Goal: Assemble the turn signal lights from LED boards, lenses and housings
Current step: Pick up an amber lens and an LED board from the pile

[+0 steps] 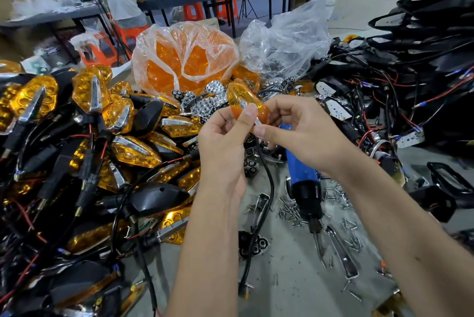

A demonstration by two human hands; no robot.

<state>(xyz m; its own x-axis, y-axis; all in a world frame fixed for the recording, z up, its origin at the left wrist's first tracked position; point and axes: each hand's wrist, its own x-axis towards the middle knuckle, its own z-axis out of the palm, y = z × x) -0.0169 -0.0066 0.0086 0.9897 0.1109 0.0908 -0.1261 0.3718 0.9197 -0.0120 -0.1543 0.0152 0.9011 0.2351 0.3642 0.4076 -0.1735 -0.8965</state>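
Hands: two, both raised over the table [295, 273].
Left hand [222, 147]: thumb and fingers pinch the lower edge of one orange lens [246, 103].
Right hand [300, 127]: thumb and curled fingers grip the same lens from the right side; a thin chrome strip shows between the two thumbs.
Finished lights [97, 124]: a big pile at left, too many to count.
Plastic bags: two, one with orange lenses [184, 60], one clear [284, 42].
Blue screwdriver [304, 175]: one, lying below the hands among loose screws [341, 214].
Black housings with wires [410, 65]: a heap at right.
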